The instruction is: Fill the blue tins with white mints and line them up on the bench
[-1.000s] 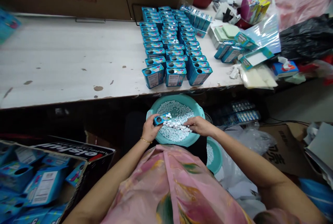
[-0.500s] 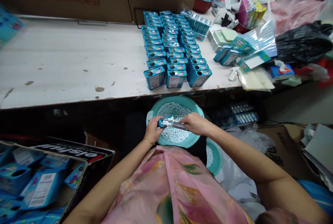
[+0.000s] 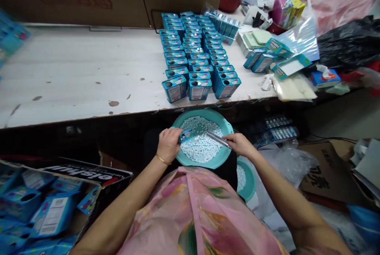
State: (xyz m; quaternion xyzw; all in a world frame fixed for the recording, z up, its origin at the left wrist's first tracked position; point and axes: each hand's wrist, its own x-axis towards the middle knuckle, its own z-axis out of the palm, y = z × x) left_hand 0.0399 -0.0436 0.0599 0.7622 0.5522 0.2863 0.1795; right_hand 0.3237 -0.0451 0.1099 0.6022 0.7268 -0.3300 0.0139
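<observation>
A turquoise basin (image 3: 221,119) full of small white candies (image 3: 197,150) rests at my lap. My left hand (image 3: 169,143) is closed round a small blue candy box (image 3: 184,135) at the basin's left side; its top faces right, over the candies. In my right hand (image 3: 240,143) is a metal scoop (image 3: 218,139), held by its end at the basin's right rim. The scoop slants up and left above the candies, apart from the box. Whether candies lie in the scoop I cannot tell.
Rows of blue boxes (image 3: 199,89) with round holes stand on the white table (image 3: 74,77). A carton (image 3: 109,182) of blue boxes is at lower left. A second turquoise basin (image 3: 251,186) sits low at right. Packaging and a black bag (image 3: 347,45) lie at the table's right.
My right hand has drawn the scoop rightward, away from the box mouth. My left hand has shifted slightly left and up with the box, which has turned in the grip.
</observation>
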